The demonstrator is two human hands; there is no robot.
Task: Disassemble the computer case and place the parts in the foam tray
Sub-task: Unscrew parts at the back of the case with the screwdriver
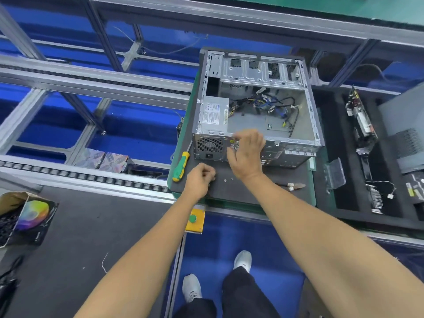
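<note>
An open grey computer case (307,115) lies on a dark mat (247,189), its side panel off. Inside sit a silver power supply (213,114) at the near left and a tangle of cables (268,104). My right hand (246,152) is at the case's rear panel beside the power supply fan grille, fingers bent against the metal; what they hold is hidden. My left hand (199,180) is curled above the mat's near edge, fingertips pinched together, perhaps on a small screw. Two loose screws (226,180) lie on the mat. The black foam tray (339,143) stands to the right.
A green and yellow screwdriver (181,166) lies left of the case. The foam tray holds circuit boards (360,115), a clear plastic piece (335,175) and a heatsink with wires (377,198). A yellow box with a green button (193,220) sits at the bench edge. Roller conveyor rails (80,175) run left.
</note>
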